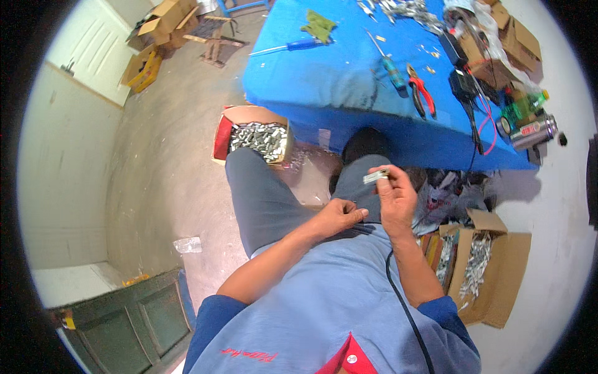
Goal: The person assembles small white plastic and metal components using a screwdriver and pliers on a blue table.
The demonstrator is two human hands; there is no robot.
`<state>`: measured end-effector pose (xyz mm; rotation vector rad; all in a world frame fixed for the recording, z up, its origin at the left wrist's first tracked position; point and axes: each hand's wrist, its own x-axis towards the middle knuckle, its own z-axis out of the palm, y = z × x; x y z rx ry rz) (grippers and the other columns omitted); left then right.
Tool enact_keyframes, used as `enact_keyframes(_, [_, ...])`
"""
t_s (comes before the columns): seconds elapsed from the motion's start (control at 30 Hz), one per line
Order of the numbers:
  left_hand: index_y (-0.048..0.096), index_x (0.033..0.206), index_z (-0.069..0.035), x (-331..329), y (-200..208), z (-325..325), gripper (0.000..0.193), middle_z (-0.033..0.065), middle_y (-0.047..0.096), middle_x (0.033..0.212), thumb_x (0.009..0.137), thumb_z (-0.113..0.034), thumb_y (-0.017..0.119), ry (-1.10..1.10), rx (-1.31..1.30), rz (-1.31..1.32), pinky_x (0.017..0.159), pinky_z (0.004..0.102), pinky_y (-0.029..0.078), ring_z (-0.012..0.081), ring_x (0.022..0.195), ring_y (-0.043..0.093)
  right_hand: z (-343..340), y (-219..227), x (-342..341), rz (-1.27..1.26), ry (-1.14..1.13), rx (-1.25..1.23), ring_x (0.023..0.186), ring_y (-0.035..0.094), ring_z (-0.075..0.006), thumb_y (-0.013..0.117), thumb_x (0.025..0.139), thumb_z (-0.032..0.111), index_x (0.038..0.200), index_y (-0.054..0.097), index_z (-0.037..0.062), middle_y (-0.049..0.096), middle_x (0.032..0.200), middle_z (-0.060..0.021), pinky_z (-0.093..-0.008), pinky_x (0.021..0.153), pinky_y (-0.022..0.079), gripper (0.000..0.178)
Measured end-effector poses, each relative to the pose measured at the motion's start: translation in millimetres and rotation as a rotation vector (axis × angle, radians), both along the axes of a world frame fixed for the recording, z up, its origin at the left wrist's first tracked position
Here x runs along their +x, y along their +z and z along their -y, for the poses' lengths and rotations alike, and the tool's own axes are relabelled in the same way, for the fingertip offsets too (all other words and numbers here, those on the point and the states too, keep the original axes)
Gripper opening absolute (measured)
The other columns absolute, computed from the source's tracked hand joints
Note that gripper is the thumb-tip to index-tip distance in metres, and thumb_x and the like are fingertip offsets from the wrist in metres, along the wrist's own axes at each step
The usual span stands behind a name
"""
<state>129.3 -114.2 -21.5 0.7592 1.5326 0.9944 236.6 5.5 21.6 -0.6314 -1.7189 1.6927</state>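
Observation:
My right hand [397, 201] is raised over my right thigh, its thumb and fingers pinching a small silver metal piece [375, 177]. The piece is short and roughly rectangular, with a darker end by the fingertips; its exact kind is too small to make out. Lower and to the left, my left hand [339, 218] rests over my lap with its fingers curled in and the thumb pointing right. Whatever those fingers hold, if anything, is hidden. A gap separates the two hands.
Ahead stands a blue-covered table [311, 78] with red-handled pliers [421, 91], screwdrivers [392, 71], a green cloth [319, 26] and a metal can [534, 132]. An open box of small metal parts [258, 138] sits left of my knees; another carton [498, 274] stands at right.

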Motion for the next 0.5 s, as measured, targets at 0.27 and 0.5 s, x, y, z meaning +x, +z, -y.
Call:
enact_keyframes(0.27, [0.056,0.067,-0.007,1,-65,4,0.045,-0.0011,0.050,0.061,0.093,-0.042,0.065,0.235,0.183,0.295,0.047,0.0260,0.033,0.0079,0.055,0.043,20,51,-105,-0.088,0.052,0.546,0.099,0.066,-0.0172,0.064,0.094,0.011,0.122,0.059,-0.0016,0.068,0.113,-0.0140,-0.0302,0.084,0.053,0.031])
enact_keyframes(0.5, [0.061,0.077,-0.007,-27,-36,31,0.041,-0.0031,0.051,0.066,0.094,-0.044,0.061,0.334,-0.061,0.296,0.049,0.0272,0.031,0.0078,0.056,0.042,-15,19,-106,-0.044,-0.039,0.258,0.090,0.066,-0.0153,0.061,0.095,0.013,0.111,0.065,-0.0036,0.071,0.099,-0.0108,-0.0290,0.081,0.053,0.023])
